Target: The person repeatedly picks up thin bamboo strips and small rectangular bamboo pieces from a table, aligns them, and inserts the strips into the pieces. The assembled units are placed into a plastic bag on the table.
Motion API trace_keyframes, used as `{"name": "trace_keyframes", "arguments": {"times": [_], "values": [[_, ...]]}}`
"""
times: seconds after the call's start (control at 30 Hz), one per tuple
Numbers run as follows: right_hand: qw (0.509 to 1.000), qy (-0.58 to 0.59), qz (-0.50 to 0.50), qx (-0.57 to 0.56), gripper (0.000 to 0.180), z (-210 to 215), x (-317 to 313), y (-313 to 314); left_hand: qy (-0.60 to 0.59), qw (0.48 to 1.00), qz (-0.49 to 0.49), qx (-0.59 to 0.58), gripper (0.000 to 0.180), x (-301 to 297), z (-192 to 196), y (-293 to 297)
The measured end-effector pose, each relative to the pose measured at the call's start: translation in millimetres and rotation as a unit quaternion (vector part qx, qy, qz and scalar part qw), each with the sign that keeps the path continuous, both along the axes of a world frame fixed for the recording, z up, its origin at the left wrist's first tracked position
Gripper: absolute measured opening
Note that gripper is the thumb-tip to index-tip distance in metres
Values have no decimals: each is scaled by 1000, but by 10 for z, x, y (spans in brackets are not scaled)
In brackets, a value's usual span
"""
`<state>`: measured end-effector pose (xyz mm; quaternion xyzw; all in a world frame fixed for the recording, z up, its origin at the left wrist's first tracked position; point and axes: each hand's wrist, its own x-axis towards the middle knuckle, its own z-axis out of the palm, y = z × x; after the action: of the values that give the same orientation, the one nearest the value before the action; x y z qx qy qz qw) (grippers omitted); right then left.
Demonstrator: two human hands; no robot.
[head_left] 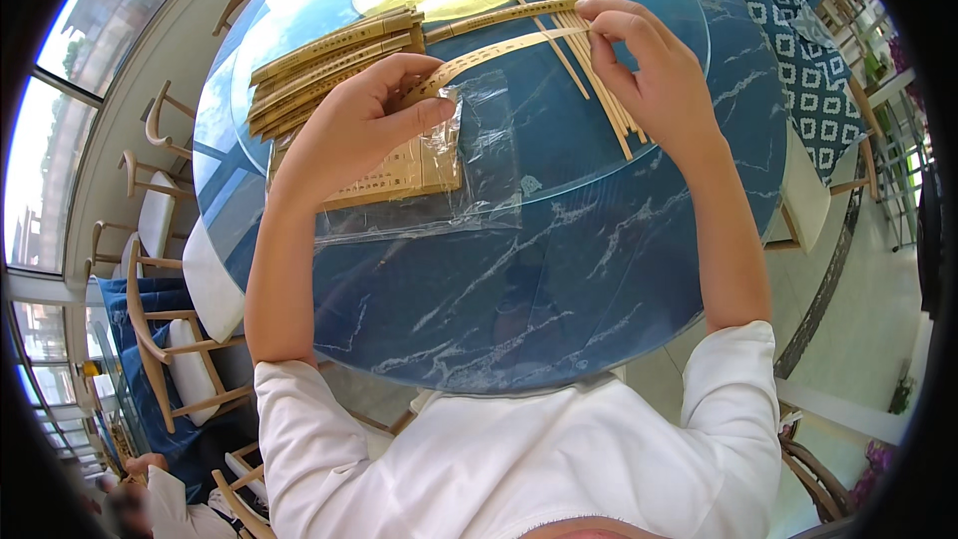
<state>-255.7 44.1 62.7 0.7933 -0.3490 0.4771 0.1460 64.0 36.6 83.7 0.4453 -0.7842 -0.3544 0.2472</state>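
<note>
I see the left hand (364,115) and right hand (649,65) each pinching one end of a perforated wooden strip (499,48), held bowed above the blue marble table (559,269). Judged step: separating one strip from the bundle (334,65); next it needs a steady, gentle grip, beside the plastic bag (479,170) and thin sticks (599,80).

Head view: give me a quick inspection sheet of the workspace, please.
Surface: round blue marbled table with a glass turntable on top.
Job's things: a thin perforated bamboo strip held at both ends; more strips stacked at upper left; thin bamboo sticks lying under the right hand.
Clutter: clear plastic bag with flat bamboo pieces on it.
Grippers: left hand pinches the strip's left end; right hand pinches its right end.
Cables: nothing seen.
Surroundings: wooden chairs at left, windows beyond, patterned seat at right, another person's hand at lower left.
</note>
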Motion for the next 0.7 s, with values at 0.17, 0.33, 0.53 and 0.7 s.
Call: {"name": "trace_keyframes", "arguments": {"times": [0.17,0.33,0.53,0.7], "values": [[989,131,22,61,18,-547,93,111,-330,931,-31,-155,58,262,-176,-117],[987,147,17,59,20,-654,216,143,-175,948,-79,-252,54,-398,-612,-128],[986,142,-30,86,21,-698,180,110,-98,963,-82,-239,33,-584,-853,-222],[956,179,-209,100,26,-851,60,-48,-53,966,-73,-241,30,-614,-922,-245]]}}
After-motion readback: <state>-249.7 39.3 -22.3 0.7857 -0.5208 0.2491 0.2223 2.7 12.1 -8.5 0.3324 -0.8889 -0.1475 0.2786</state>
